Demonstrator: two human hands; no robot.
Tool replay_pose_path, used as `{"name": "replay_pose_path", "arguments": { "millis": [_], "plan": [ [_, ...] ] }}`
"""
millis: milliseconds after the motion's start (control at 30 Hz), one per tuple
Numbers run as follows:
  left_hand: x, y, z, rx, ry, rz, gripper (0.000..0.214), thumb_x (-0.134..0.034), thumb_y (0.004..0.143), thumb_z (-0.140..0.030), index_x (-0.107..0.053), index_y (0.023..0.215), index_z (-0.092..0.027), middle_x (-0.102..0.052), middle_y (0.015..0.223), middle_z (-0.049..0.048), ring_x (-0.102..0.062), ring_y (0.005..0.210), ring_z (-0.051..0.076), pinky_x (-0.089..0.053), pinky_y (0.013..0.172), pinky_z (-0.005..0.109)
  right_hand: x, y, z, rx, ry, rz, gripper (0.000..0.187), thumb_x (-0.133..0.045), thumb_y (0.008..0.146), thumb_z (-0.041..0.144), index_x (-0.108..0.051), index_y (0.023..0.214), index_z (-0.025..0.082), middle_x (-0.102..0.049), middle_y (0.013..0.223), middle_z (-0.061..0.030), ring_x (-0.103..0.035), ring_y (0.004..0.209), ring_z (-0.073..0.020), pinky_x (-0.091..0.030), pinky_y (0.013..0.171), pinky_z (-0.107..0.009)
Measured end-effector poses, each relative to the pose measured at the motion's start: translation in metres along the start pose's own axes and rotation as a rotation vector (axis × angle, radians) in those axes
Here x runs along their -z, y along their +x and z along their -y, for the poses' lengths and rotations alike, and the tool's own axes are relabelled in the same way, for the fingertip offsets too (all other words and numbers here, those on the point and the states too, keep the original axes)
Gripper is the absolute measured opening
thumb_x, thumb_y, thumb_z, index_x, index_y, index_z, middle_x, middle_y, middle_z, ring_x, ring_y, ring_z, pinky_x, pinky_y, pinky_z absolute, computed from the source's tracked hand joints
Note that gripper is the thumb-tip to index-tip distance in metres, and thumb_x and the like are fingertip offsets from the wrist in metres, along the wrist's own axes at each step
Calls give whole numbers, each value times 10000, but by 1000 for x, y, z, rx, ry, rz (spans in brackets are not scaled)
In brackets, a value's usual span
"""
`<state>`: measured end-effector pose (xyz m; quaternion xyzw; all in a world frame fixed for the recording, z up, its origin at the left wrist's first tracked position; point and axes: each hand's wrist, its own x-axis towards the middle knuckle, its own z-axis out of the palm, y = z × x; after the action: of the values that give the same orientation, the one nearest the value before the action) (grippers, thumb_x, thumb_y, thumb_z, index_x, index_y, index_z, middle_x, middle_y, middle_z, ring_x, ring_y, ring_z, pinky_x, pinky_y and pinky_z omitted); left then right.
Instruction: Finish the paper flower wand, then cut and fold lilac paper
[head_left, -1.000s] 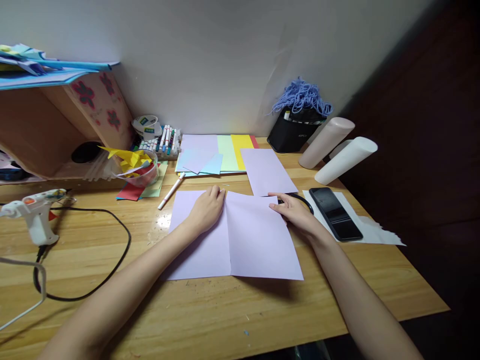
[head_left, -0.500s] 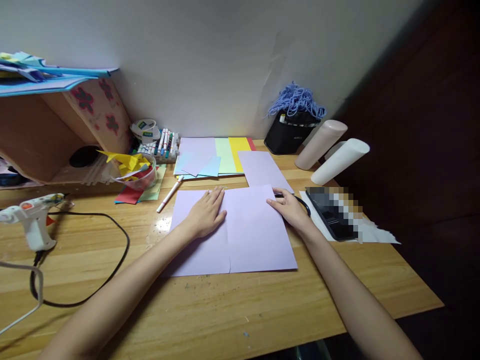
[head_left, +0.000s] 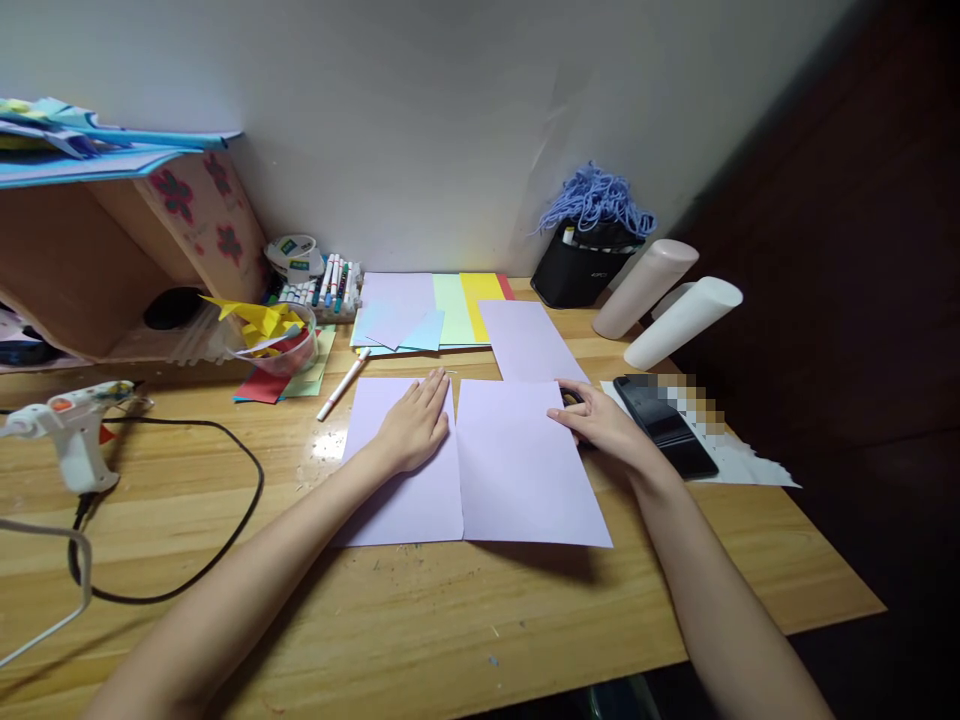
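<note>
My left hand (head_left: 415, 422) lies flat, fingers stretched out, on the left piece of lavender paper (head_left: 390, 505), holding it against the desk. At the upper right edge of the right piece of lavender paper (head_left: 517, 470), my right hand (head_left: 596, 415) pinches it between thumb and fingers. This piece is tilted and raised off the wood, with a shadow beneath. A narrow gap separates the two pieces. A black looped handle (head_left: 571, 396), apparently of scissors, shows by my right fingers; the rest is hidden.
Behind lies another lavender sheet (head_left: 529, 335), beside stacked coloured paper (head_left: 454, 310). A white marker (head_left: 343, 384) rests left of the papers. The glue gun (head_left: 79, 430) and its cable occupy the left. A phone (head_left: 664, 425) and white rolls (head_left: 684, 322) are at right.
My right hand has moved right with the right paper piece, which has come apart from the left piece and lifted. My left hand has stayed in place.
</note>
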<state>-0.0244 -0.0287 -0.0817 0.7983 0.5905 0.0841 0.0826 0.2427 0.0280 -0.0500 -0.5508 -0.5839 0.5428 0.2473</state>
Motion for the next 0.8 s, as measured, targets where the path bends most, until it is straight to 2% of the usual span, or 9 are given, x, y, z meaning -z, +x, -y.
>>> {"name": "replay_pose_path", "arguments": {
  "millis": [100, 200, 300, 433, 567, 667, 800],
  "plan": [
    [-1, 0, 0, 15, 5, 9, 549, -230, 882, -281, -192, 1373, -39, -147, 1458, 142, -125, 1341, 203, -144, 1098, 376, 5, -4, 3, -24, 54, 83, 651, -673, 682, 297, -378, 1241, 140, -624, 549, 33, -544, 436, -112, -393, 390, -191],
    [-2, 1, 0, 25, 6, 4, 551, -238, 880, -288, -187, 1376, -52, -153, 1459, 129, -135, 1340, 200, -146, 1100, 371, 7, -8, 6, -76, 69, 243, 660, -712, 645, 283, -400, 1216, 177, -673, 651, -2, -628, 561, -162, -467, 462, -220],
    [1, 2, -1, 41, 10, 3, 553, -238, 886, -312, -192, 1374, -55, -168, 1454, 134, -139, 1339, 206, -162, 1097, 373, 4, -11, 6, -90, 95, 309, 554, -727, 623, 274, -462, 1103, 199, -692, 721, -23, -663, 676, -211, -523, 572, -286],
    [12, 2, 0, 16, 23, 26, 570, -231, 894, -349, -186, 1374, -44, -139, 1458, 143, -105, 1343, 207, -144, 1100, 362, -3, -6, 2, -29, 66, 101, 416, -715, 621, 312, -482, 952, 214, -688, 717, -14, -652, 605, -196, -502, 502, -272],
    [15, -2, -2, -67, -1, 86, 605, -217, 895, -408, -147, 1386, -62, -116, 1464, 127, -75, 1347, 195, -123, 1102, 358, -3, 3, -4, 47, 25, -93, 353, -691, 635, 345, -488, 892, 212, -677, 697, -1, -626, 549, -164, -465, 461, -239],
    [6, -5, -4, -96, -4, 97, 631, -223, 888, -440, -132, 1389, -67, -114, 1465, 125, -79, 1347, 203, -121, 1100, 370, 0, 5, -7, 54, 58, -133, 363, -688, 631, 351, -493, 899, 203, -666, 662, 1, -615, 527, -158, -458, 456, -238],
    [-5, -8, -4, -88, 20, 44, 627, -215, 888, -439, -123, 1390, -73, -113, 1466, 119, -81, 1348, 204, -108, 1100, 379, 0, -3, -11, 33, 94, -150, 445, -713, 596, 356, -488, 943, 191, -665, 625, -5, -616, 514, -172, -457, 457, -250]
  ]
}}
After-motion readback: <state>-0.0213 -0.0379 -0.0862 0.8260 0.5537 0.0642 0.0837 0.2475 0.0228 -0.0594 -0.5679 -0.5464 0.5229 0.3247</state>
